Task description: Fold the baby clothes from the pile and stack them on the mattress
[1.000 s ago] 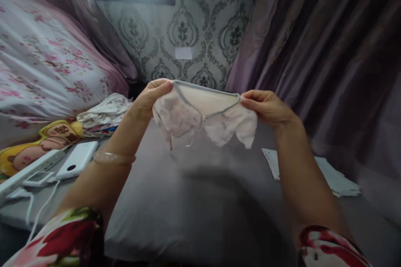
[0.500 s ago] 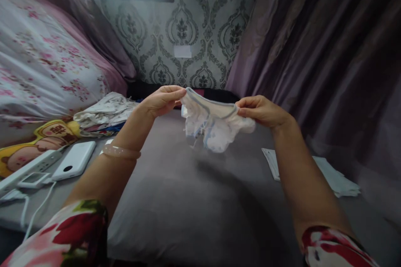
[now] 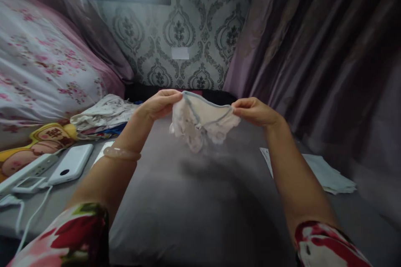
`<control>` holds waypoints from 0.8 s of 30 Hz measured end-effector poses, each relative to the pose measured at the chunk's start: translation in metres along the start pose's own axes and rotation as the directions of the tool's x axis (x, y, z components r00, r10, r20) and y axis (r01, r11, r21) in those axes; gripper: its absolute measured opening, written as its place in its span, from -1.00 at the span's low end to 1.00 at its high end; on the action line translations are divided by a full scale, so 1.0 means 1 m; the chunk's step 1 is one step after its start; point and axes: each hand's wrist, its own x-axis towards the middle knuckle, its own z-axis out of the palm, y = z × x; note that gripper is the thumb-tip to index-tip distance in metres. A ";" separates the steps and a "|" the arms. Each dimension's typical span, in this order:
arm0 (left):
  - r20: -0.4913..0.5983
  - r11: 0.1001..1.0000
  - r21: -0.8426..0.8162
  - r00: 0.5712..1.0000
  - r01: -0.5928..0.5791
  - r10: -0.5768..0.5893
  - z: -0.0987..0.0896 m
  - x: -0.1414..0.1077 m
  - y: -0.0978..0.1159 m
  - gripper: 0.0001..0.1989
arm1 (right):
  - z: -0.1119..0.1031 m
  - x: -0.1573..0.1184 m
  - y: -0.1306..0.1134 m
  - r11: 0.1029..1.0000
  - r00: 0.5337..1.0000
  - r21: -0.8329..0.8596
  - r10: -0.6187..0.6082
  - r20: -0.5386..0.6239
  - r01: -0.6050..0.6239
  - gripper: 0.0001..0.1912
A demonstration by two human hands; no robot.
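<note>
A small white baby garment [image 3: 209,116] with blue-grey edging hangs in the air in front of me. Its upper edge is pulled nearly straight between my hands, and the lower part falls in crumpled, blurred folds. My left hand [image 3: 160,103] pinches the left end of that edge between thumb and fingers. At the right end, slightly lower, my right hand [image 3: 255,110] pinches the cloth the same way. The garment's exact cut cannot be made out.
Below lies a grey sheet [image 3: 188,200]. On the left are a pile of folded clothes [image 3: 103,110], a yellow cartoon cushion [image 3: 54,133], a white power bank [image 3: 71,164] and a power strip [image 3: 34,171] with cables. Folded pale cloths [image 3: 326,173] lie right, near a purple curtain [image 3: 300,50].
Both hands keep their hold. The garment has shifted slightly left in view, and its hanging part has swung left and changed its folds.
</note>
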 end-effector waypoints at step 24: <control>-0.309 0.934 0.336 0.922 -0.122 0.232 0.026 0.020 -0.047 -0.66 | 0.027 0.028 0.052 0.985 0.904 -0.163 -0.123 -0.411 0.060 -0.52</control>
